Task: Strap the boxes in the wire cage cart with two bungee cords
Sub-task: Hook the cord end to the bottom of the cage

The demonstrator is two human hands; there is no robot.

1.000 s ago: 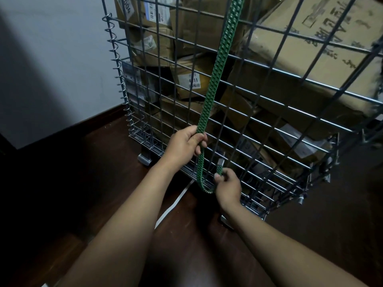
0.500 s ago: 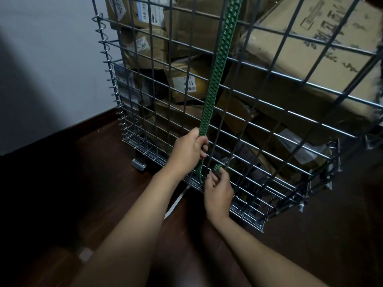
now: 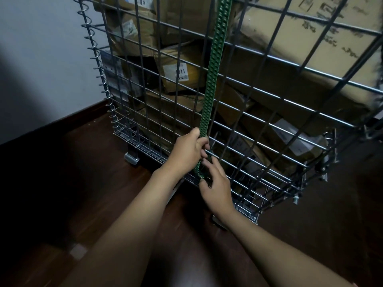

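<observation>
From the head view, what has changed in the last second is the loop at the bottom of the green bungee cord point(image 3: 213, 75): it hung slack and wide below the mesh, and now it is drawn up short and tight against the lower wires of the wire cage cart point(image 3: 310, 112). My right hand point(image 3: 215, 187) has climbed from below the loop to right on it, close under my left hand point(image 3: 186, 151). I take that to mean the free end is being fed through or hooked onto the mesh, so this cord's lower anchor is nearly made; whether it has caught a wire I cannot tell, since my fingers hide the end.

My left hand is closed around the cord where it comes down the front of the cage, pinching it against the grid. My right hand's fingers point(image 3: 209, 162) are curled narrow around the bottom bend of the cord, thumb beneath, touching the mesh. The cord runs straight up from my left fist, over the outside of the wires, and out of the top of the picture.

The cardboard boxes point(image 3: 310, 59) sit stacked inside the cage behind the cord. I see only this one cord.
</observation>
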